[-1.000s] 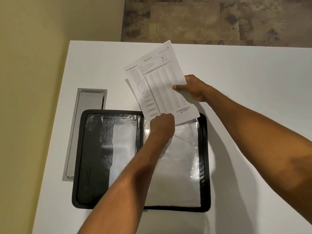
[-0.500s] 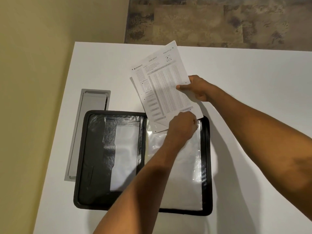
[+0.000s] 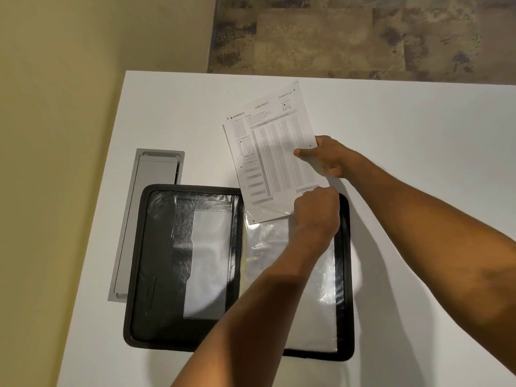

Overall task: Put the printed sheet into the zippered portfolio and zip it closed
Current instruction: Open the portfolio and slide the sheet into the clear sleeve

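A black zippered portfolio [image 3: 156, 263] lies open flat on the white table [image 3: 418, 129]. Its right half holds clear plastic sleeves [image 3: 268, 247]. The printed sheet [image 3: 273, 152], an OMR form, is tilted above the portfolio's top edge, and its lower end lies just inside the top sleeve's mouth. My right hand [image 3: 326, 156] pinches the sheet's right edge. My left hand [image 3: 315, 210] is closed at the sleeve's top right corner, over the sheet's bottom corner; what it grips there is hidden.
A grey cable hatch [image 3: 131, 233] is set into the table just left of the portfolio. The table's left edge runs along a yellow wall [image 3: 55, 135]. Patterned floor [image 3: 363, 32] shows beyond the far edge.
My left hand has slid right along the sleeve's top edge, from the middle to its right corner. The sheet's lower end now sits a little inside the sleeve. My right hand holds as before.
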